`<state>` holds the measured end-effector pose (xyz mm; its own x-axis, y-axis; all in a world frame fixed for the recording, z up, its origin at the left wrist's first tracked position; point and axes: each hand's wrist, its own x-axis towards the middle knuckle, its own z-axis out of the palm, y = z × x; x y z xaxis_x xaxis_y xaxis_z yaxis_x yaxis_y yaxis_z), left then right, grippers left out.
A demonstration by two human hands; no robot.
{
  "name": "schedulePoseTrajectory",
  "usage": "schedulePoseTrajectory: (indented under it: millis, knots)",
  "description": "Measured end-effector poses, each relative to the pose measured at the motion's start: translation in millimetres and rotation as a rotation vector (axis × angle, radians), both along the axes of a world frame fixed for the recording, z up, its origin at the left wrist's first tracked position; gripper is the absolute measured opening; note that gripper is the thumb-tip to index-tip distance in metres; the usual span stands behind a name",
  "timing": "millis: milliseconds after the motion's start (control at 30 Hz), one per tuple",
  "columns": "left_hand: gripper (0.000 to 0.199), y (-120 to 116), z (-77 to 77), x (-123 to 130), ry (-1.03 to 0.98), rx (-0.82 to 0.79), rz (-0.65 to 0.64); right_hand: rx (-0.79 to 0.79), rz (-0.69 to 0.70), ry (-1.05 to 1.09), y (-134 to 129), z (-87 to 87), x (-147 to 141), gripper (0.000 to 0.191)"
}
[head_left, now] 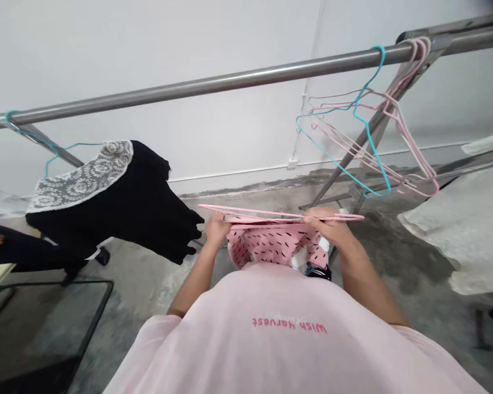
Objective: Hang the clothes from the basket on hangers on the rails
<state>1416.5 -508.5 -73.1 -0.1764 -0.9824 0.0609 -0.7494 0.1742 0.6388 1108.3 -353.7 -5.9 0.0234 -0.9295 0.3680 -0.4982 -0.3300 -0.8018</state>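
Apparently the left hand (216,230) and right hand (327,225) both grip a pink hanger (271,214) — a speckled pink garment (271,245) just below.

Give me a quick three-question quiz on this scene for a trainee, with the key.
1. What do the left hand and right hand hold above the pink garment with black flecks?
2. True or false: the black garment with a lace collar hangs from a blue hanger on the steel rail.
3. Which colour of hanger hangs beside the pink hangers at the right of the rail? A blue, B black, C yellow.

Key: 1. A pink hanger. 2. True. 3. A.
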Motion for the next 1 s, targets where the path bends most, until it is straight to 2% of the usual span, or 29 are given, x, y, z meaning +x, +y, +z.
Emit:
schedulePoseTrajectory:
  millis: [67, 133, 200, 300, 400, 467, 567, 600, 633, 733, 800, 867, 933, 1000]
  knots:
    - [0.015, 1, -11.1, 4, -0.008, 0.073, 0.061, 0.021, 0.028, 0.064, 3, 0.1, 4, 0.039]
    - [0.024, -2, -12.0, 8, 0.056, 0.158, 0.054, 0.101, 0.041, 0.120, 2, -11.4, 6, 0.040]
    - [0.034, -8, -4.2, 13, 0.117, 0.128, 0.058, 0.209, 0.008, 0.165, -1, -32.0, 6, 0.041]
    - [0.036, -19, 15.8, 17, 0.149, -0.051, 0.085, 0.297, -0.100, 0.185, -7, -65.2, 6, 0.042]
    - [0.036, -17, 34.5, 12, 0.127, -0.170, 0.042, 0.337, -0.180, 0.192, -7, -81.5, 13, 0.039]
    - [0.046, -8, 43.3, 3, 0.186, -0.106, -0.103, 0.372, -0.164, 0.213, -3, -78.8, 19, 0.036]
    - [0.073, 9, 52.1, -8, 0.384, 0.142, -0.518, 0.343, -0.115, 0.248, 4, -61.1, 23, 0.038]
    - [0.080, 14, 54.0, -10, 0.426, 0.165, -0.606, 0.304, -0.126, 0.246, 7, -54.0, 21, 0.042]
    - [0.083, 17, 54.9, -11, 0.427, 0.127, -0.639, 0.255, -0.158, 0.230, 9, -47.3, 19, 0.044]
    - [0.078, 18, 47.0, -8, 0.231, -0.159, -0.510, 0.145, -0.297, 0.132, 14, -33.2, 7, 0.042]
    - [0.081, 17, 31.0, -5, 0.105, -0.216, -0.425, 0.125, -0.348, 0.081, 18, -28.6, 1, 0.038]
    - [0.076, 15, 10.7, -1, 0.089, -0.108, -0.340, 0.106, -0.368, 0.045, 23, -25.8, -1, 0.037]
    - [0.053, 15, -5.3, 3, 0.161, 0.040, -0.250, 0.049, -0.386, 0.026, 29, -23.9, 1, 0.037]
    - [0.031, 14, -9.8, 9, 0.314, 0.071, -0.155, 0.009, -0.397, 0.046, 32, -24.3, 5, 0.035]
